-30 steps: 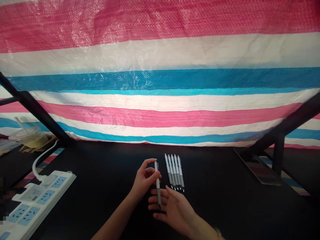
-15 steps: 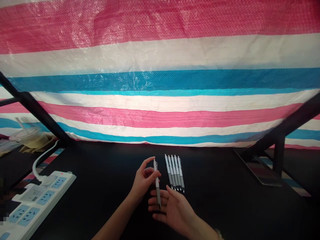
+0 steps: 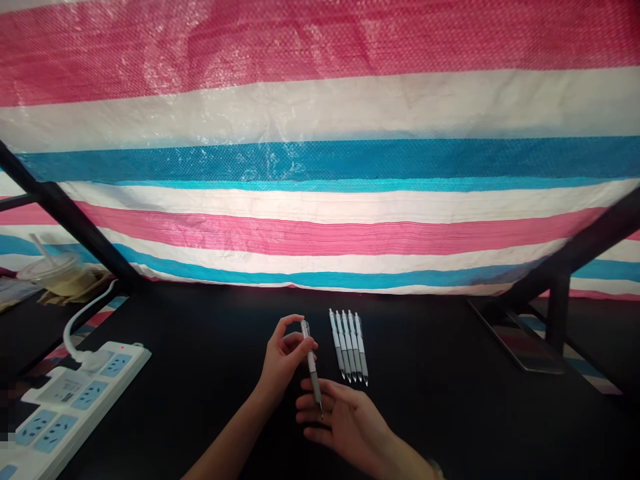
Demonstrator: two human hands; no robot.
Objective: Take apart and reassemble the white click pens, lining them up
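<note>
A striped plastic sheet (image 3: pixel 320 160) — red, pink, white and blue — spans the far side of the black tabletop (image 3: pixel 200 347), between a slanting left bar (image 3: pixel 95 233) and right bar (image 3: pixel 590 230), both black. At near left lies a white power strip (image 3: pixel 103 403) with blue sockets and a red light; a white cord (image 3: pixel 68 333) arcs from its plug (image 3: pixel 97 361). At far left, a lidded cup (image 3: pixel 55 277) with a straw stands by something brown — perhaps paper. A flat, glossy dark slab (image 3: pixel 525 340) lies at right.
</note>
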